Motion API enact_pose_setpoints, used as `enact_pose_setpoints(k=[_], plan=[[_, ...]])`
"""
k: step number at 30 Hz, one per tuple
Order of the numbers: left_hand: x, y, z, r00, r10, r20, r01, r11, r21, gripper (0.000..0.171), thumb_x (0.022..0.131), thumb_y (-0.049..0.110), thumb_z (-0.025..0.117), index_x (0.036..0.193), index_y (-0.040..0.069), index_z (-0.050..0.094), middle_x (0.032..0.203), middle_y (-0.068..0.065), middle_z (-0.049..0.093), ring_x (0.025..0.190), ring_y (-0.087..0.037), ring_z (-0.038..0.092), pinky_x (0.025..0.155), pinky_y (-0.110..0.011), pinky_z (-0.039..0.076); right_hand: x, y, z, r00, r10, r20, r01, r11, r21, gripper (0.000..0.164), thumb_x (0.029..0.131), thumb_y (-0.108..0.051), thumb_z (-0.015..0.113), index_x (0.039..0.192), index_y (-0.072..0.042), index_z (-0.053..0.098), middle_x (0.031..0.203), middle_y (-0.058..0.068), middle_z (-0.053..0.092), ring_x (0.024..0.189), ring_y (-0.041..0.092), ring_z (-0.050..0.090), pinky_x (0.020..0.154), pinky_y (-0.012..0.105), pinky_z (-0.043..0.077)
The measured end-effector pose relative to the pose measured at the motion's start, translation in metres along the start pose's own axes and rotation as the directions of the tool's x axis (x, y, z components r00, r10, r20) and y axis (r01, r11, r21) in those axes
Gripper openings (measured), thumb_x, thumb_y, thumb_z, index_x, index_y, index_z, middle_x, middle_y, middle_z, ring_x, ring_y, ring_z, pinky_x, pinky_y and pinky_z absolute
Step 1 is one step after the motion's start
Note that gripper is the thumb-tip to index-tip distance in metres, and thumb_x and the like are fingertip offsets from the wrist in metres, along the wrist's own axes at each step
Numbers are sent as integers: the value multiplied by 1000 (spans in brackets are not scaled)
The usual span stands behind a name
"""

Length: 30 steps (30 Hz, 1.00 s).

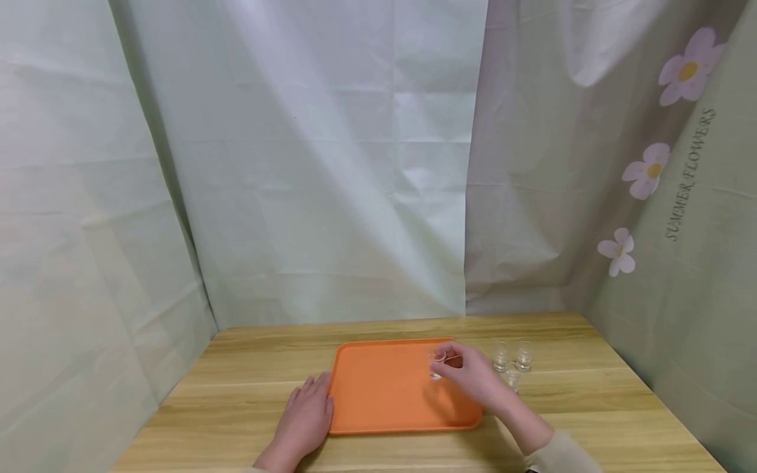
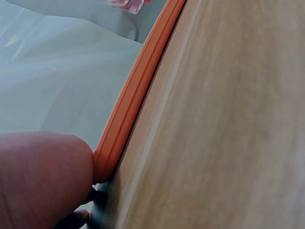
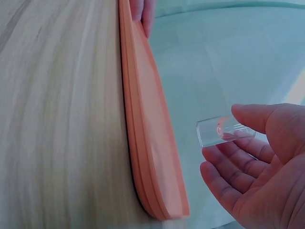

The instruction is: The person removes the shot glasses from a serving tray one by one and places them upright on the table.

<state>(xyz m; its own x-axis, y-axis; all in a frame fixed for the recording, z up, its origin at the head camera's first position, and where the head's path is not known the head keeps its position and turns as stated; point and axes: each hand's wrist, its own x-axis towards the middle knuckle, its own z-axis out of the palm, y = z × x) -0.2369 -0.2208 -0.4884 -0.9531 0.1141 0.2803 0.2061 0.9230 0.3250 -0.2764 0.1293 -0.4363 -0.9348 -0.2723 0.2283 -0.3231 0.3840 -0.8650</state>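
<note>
Between thumb and fingers of my right hand (image 1: 473,376) a small clear shot glass (image 3: 208,132) is pinched. It is above the right part of an orange rectangular tray (image 1: 378,394) in the head view, with a shadow on the tray below. My left hand (image 1: 303,415) lies at the tray's left edge, its fingers extended along the wood. In the left wrist view, the left thumb (image 2: 47,176) touches the tray's corner. To the right of the tray stand three more clear shot glasses (image 1: 523,357), grouped close together and partly behind the right forearm.
The tray lies on a wooden table (image 1: 248,368) with light streaks in its grain. Pale green sheeting (image 1: 331,197) hangs behind the table and along both sides. White flowers (image 1: 646,172) and lettering decorate the sheeting on the right.
</note>
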Motion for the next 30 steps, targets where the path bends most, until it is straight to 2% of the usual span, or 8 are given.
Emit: enact_pose_setpoints(k=[7, 15, 19, 26, 30], plan=[[1, -2, 0, 1000, 0, -3, 0, 1000, 2, 50, 109, 11, 61, 154, -10, 55, 157, -27, 59, 148, -55, 48, 123, -73, 34, -3, 3, -14, 1000, 11, -28, -12, 999, -43, 25, 103, -25, 82, 120, -9, 75, 111, -1, 78, 104, 18, 76, 86, 31, 62], [2, -2, 1, 1000, 9, -4, -9, 1000, 7, 50, 109, 11, 61, 154, -10, 55, 156, -26, 59, 148, -55, 48, 122, -73, 34, -11, 1, -32, 1000, 2, -2, -2, 1000, -10, 30, 103, -23, 82, 124, -3, 73, 117, 5, 77, 106, 21, 75, 87, 28, 62], [1, -2, 1, 1000, 4, -1, -4, 1000, 6, 50, 109, 11, 60, 154, -10, 55, 157, -26, 59, 149, -55, 48, 123, -73, 34, -15, -1, -41, 1000, 1, -4, -1, 999, -36, 31, 104, -24, 81, 126, -4, 73, 117, 4, 77, 106, 20, 75, 87, 29, 62], [1, -3, 2, 1000, 16, -17, -16, 1000, 0, 50, 108, 10, 60, 153, -11, 56, 155, -27, 60, 147, -56, 49, 122, -73, 34, -21, -3, -55, 996, 64, -55, -68, 994, -87, 32, 102, -31, 83, 126, -11, 75, 116, -1, 77, 109, 17, 76, 90, 34, 61], [0, -3, 2, 1000, 14, -13, -14, 1000, 0, 50, 108, 10, 60, 154, -11, 56, 156, -27, 60, 148, -55, 49, 122, -73, 34, -23, -1, -64, 995, 53, -79, -62, 992, -112, 34, 102, -29, 83, 126, -7, 74, 116, 0, 77, 109, 19, 76, 91, 35, 61]])
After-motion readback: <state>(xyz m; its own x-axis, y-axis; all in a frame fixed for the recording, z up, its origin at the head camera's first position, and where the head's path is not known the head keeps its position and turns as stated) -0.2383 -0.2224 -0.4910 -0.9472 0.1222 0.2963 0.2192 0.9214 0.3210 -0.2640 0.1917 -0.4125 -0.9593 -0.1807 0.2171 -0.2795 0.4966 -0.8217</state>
